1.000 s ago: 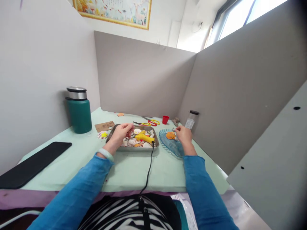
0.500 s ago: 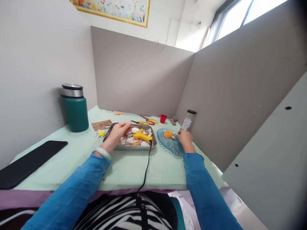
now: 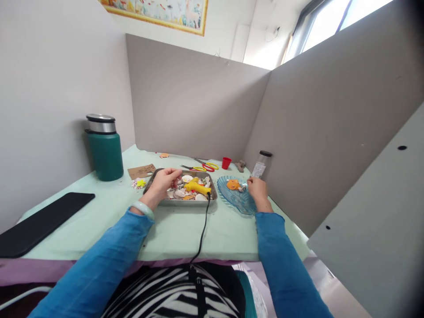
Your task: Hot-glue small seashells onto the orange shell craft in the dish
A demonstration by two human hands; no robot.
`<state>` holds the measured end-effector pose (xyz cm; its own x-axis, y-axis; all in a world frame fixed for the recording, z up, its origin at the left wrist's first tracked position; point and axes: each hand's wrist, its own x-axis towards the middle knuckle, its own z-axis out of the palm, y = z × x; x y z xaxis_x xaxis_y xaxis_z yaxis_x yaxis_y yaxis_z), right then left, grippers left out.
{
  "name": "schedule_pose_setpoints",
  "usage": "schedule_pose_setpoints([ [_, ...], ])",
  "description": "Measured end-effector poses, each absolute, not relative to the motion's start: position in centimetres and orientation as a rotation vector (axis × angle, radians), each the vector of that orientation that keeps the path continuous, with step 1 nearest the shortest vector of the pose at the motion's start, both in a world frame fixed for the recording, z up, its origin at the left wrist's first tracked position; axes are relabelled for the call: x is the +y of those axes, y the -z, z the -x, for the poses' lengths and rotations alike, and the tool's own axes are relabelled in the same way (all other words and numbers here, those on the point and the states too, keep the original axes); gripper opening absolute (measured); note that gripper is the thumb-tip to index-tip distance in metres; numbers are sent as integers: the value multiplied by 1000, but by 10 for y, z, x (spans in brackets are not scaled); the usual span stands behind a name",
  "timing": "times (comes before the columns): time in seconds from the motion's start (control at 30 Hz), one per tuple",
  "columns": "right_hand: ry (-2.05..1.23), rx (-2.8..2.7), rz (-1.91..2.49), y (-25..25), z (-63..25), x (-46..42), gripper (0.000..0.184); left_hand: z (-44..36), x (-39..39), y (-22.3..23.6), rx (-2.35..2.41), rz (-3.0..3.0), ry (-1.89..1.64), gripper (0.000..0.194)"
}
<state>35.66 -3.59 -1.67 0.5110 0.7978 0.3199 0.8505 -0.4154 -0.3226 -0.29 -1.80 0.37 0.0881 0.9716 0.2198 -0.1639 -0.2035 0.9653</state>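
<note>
My left hand (image 3: 165,182) is closed in a pinch above the left part of a metal tray (image 3: 185,203); anything between its fingertips is too small to make out. In the tray lie several shells (image 3: 187,178) and a yellow hot glue gun (image 3: 198,187) with a black cord (image 3: 204,227). At the right edge of a blue scalloped glass plate (image 3: 228,201), my right hand (image 3: 258,191) is pinched too, its fingertips partly hidden. An orange piece (image 3: 233,184) with small shiny bits beside it rests on the plate, just left of my right fingers.
Behind the tray lie scissors (image 3: 208,167), a red cup (image 3: 226,163) and a clear black-lidded jar (image 3: 261,164). On the left stand a green flask (image 3: 105,152), a brown card (image 3: 141,171), a yellow flower piece (image 3: 140,182) and a black mat (image 3: 46,223). Grey panels (image 3: 198,101) enclose the table.
My right hand has shifted slightly up and off the small shiny bits by the orange piece. The left hand stays pinched over the tray. The view has tilted a little.
</note>
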Motion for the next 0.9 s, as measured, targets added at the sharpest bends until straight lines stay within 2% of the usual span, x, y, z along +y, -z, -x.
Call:
schedule_pose_setpoints([
  [0.27, 171, -1319, 2021, 10, -331, -39, 32, 4, -18, -5, 959, -1317, -1404, 38],
  [0.47, 20, -1933, 1444, -11, -246, -50, 28, 11, -13, -7, 961, -1279, -1411, 34],
  [0.53, 0, -2140, 1508, -17, -220, -51, 24, 13, -10, -7, 983, -1309, -1395, 32],
  [0.67, 53, -2283, 1823, -19, -185, -49, 39, 22, -6, -9, 1049, -1305, -1458, 26],
  [0.73, 115, -2290, 1889, -15, -176, -48, 37, 28, -5, -9, 1128, -1301, -1495, 24],
  [0.83, 76, -2197, 1811, -8, -173, -47, 28, 37, -3, -9, 1291, -1352, -1503, 25],
  [0.9, -90, -2011, 1635, -6, -177, -45, 27, 43, 0, -8, 1395, -1435, -1524, 29],
])
